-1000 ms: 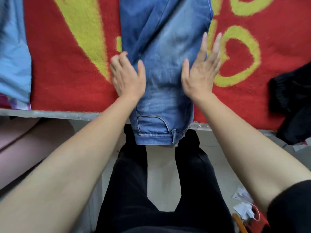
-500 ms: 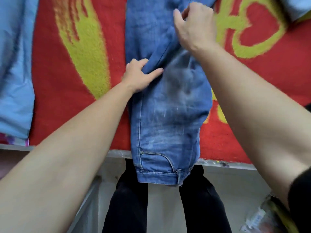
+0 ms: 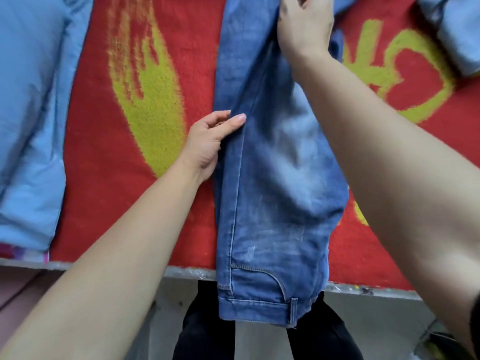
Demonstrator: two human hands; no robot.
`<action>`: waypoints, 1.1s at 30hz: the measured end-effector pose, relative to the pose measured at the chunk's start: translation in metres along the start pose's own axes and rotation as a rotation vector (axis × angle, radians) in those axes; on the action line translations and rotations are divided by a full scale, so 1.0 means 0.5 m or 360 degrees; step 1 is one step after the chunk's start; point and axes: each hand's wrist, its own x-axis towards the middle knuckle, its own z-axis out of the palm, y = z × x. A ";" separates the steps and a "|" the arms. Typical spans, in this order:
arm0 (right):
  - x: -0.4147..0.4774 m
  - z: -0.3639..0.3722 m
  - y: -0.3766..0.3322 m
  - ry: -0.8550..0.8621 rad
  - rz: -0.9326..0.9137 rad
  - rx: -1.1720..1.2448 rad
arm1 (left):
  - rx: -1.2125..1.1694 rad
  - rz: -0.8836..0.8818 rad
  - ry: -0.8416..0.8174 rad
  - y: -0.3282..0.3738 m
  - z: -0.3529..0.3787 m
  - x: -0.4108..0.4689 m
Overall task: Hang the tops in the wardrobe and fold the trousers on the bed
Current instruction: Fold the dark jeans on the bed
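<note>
Both bare forearms stretch forward. The left hand [image 3: 207, 141] pinches the edge of the jeans [image 3: 272, 190], thumb on top, fingers curled under. The right hand [image 3: 304, 24], farther out and knuckles up, grips the same jeans.

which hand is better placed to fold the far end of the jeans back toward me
Right, probably. The right hand holds the jeans far up, nearest the far end. The left hand grips their left edge midway, suited to steadying the fold.
</note>
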 end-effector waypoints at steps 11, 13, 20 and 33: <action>-0.022 0.106 0.040 -0.0662 -0.0710 -0.0589 | 0.0796 0.0476 0.0726 -0.046 -0.009 0.039; -0.021 0.069 0.071 -0.0189 -0.1043 -0.0662 | 0.1183 0.0638 0.0860 -0.027 0.002 0.049; 0.071 0.025 0.193 -0.0241 -0.0463 -0.1393 | 0.2103 0.1018 0.0845 0.113 0.072 0.236; 0.128 0.006 0.100 0.0272 -0.0586 -0.0462 | 0.2411 0.0469 0.0473 0.198 0.077 0.417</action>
